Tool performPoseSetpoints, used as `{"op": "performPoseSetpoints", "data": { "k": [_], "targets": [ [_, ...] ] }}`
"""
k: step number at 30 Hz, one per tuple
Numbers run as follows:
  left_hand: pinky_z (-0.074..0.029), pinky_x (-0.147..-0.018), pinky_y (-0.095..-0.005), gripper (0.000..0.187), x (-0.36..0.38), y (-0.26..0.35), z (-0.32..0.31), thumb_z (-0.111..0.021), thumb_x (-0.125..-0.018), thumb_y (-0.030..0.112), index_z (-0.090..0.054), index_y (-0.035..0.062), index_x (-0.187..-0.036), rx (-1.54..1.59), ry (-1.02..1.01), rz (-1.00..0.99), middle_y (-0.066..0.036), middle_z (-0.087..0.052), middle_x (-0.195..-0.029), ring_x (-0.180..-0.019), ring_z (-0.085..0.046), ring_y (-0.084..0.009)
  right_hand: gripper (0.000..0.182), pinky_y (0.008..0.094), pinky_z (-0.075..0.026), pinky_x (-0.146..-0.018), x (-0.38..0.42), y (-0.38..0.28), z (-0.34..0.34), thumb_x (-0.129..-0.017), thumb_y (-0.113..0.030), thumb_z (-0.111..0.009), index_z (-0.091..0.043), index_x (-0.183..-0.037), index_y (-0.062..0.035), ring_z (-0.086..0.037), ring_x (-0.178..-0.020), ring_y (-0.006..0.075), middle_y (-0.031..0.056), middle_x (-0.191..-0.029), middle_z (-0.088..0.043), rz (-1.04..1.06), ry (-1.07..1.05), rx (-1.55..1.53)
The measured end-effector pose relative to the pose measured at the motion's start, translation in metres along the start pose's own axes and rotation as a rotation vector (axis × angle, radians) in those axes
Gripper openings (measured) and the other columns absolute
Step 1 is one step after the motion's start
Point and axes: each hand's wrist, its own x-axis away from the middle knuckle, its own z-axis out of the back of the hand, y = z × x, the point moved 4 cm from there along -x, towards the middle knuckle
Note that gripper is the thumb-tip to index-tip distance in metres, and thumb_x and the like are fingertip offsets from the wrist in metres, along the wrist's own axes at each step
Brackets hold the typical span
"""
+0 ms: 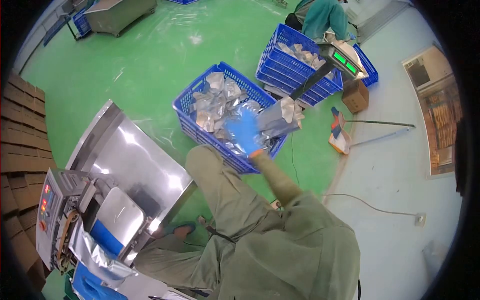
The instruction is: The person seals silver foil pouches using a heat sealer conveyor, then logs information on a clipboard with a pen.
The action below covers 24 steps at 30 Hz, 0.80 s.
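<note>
My right hand (243,132), in a blue glove and smeared by motion, is over a blue crate (210,140) of silver foil pouches (216,102). Right beside it a long foil pouch (275,118) stretches across the crate's right rim; I cannot tell if the fingers grip it. At the lower left, my blue-gloved left hand (95,289) is closed at the lower end of a crumpled foil pouch (97,254). That pouch lies along the front of a sealing machine (62,200) with red lit digits. Part of the left hand is cut off by the frame.
A steel table (135,150) stands beside the sealer. Stacked blue crates (295,67) and a scale display (345,62) with green digits stand at upper right, near a person in green (325,20). Cardboard boxes (22,135) line the left; a long-handled dustpan (340,142) leans right.
</note>
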Motion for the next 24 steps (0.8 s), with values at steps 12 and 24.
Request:
{"op": "performPoseSetpoints", "data": {
  "k": [12,24],
  "targets": [
    [-0.045,-0.102,-0.0361,0.034,0.105,0.242,-0.088,-0.067,-0.086,-0.002,-0.063,0.0004,-0.119,0.368,-0.386,-0.18,-0.015,-0.064,-0.126,-0.119,-0.059,-0.0278,0.021,0.0456,-0.047,-0.069,-0.09,0.017,0.047,-0.08,-0.021,-0.066,-0.066,-0.063,-0.0083,-0.059,-0.063,0.0335,0.0126,-0.066,-0.064,0.612,-0.493,0.312],
    [-0.05,-0.094,-0.0344,0.056,0.032,0.237,-0.122,-0.078,-0.078,0.01,-0.057,0.0044,-0.13,0.682,-0.553,0.012,-0.011,-0.067,-0.119,-0.109,-0.063,-0.0179,0.01,0.0347,-0.047,-0.054,0.024,-0.442,0.115,-0.082,-0.012,-0.073,-0.064,-0.085,-0.0083,-0.062,-0.061,0.0247,0.0074,-0.077,-0.061,0.945,-0.383,-0.792]
  ]
}}
